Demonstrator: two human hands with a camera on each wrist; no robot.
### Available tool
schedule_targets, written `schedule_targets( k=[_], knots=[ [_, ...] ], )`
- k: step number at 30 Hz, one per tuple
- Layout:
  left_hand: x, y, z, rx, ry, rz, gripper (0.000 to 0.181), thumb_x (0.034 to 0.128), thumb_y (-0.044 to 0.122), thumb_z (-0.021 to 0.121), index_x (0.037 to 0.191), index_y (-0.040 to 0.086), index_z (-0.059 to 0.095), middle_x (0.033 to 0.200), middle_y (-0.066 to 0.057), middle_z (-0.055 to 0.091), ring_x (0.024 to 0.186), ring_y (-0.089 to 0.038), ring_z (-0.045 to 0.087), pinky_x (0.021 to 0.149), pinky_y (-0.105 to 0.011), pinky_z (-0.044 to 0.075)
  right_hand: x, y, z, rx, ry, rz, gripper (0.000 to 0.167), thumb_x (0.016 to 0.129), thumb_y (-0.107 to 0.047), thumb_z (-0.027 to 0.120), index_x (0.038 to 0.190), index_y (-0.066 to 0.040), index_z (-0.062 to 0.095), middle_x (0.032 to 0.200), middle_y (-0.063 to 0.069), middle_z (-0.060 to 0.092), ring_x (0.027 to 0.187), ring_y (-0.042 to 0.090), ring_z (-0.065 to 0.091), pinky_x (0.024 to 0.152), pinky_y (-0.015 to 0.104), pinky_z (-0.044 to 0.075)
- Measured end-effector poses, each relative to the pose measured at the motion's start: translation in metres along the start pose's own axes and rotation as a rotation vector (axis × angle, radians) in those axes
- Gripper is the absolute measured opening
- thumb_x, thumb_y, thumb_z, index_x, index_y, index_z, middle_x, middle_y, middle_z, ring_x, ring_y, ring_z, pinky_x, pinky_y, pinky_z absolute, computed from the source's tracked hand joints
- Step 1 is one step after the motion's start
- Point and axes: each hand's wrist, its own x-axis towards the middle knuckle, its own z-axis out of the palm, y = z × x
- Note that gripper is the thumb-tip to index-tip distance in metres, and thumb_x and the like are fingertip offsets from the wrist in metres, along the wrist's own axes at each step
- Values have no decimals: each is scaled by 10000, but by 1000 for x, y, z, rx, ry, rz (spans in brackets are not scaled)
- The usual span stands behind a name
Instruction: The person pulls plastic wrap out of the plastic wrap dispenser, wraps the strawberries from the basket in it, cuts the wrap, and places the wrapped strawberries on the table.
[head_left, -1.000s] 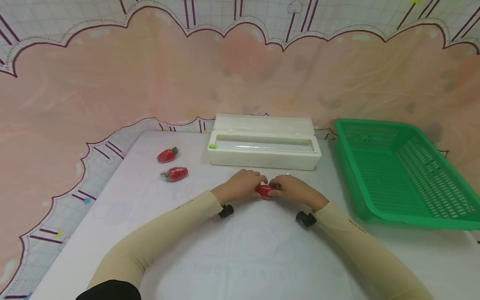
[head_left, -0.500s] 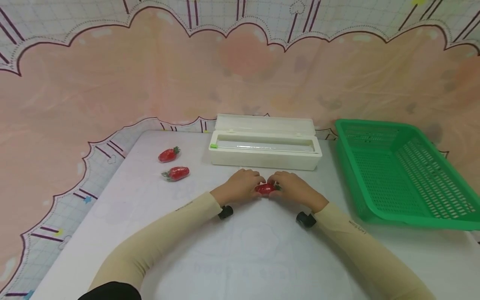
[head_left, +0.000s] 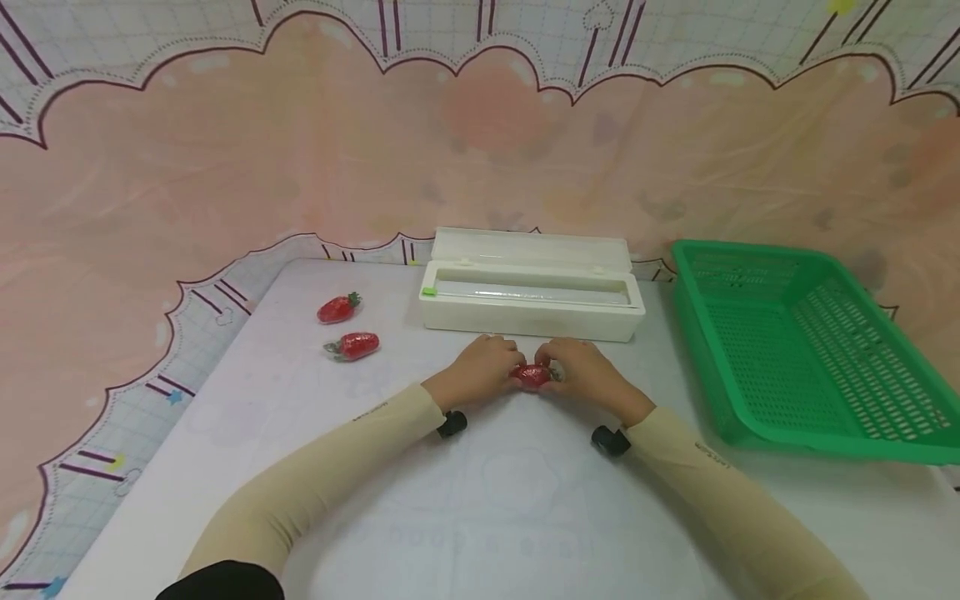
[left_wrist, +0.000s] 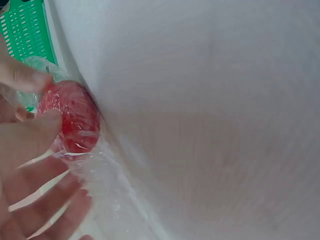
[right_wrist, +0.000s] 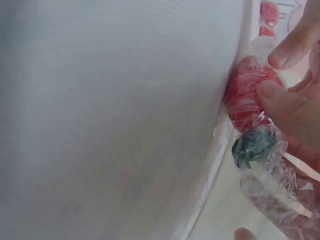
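A red strawberry [head_left: 531, 377] with a green leafy top lies between both hands in the head view, wrapped in clear cling film [right_wrist: 270, 185]. My left hand [head_left: 480, 367] pinches its bare end, the thumb pressed on the red side in the left wrist view. Spread fingers of that hand reach under the loose film. At the leafy end, my right hand [head_left: 588, 375] holds the fruit with its thumb on the red skin. Crumpled film trails past the green top towards the right palm. Some of the right fingers are hidden behind the strawberry.
Two more film-wrapped strawberries, an upper one [head_left: 338, 308] and a lower one [head_left: 354, 346], lie on the white table [head_left: 465, 517] at the left. Behind the hands stands a white cling film box [head_left: 532, 315], lid raised. A green plastic basket [head_left: 712, 392] is at the right.
Both hands have shifted very slightly away from the body with the strawberry between them. The right fingers have moved a little on the fruit, and more of its leafy end shows than one second ago.
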Motion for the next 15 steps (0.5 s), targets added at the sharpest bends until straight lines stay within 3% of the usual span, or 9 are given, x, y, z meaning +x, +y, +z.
schedule_targets(
  k=[5,11,15],
  knots=[
    [2,2,-3,82,-7,15,305,833,340,693,1069,153,647,1030,9,676,1006,-179,594,942,-369,428,-1,-1,1,-151,-19,7,312,805,-298,726,1052,-112,690,1031,32,681,1043,247,582,904,530,419],
    [4,4,-4,143,-28,15,325,842,423,661,989,134,672,928,11,693,886,-182,578,877,-355,421,-4,-6,3,-392,73,-152,418,758,-403,747,1046,-120,644,1047,34,674,1089,258,554,940,552,397],
    [6,5,-1,185,-71,-2,386,830,417,672,1066,111,659,1021,-27,671,967,-207,590,929,-378,417,-3,-8,4,-429,114,-181,350,770,-386,740,975,-116,654,995,32,662,1058,248,560,921,538,416]
  ],
)
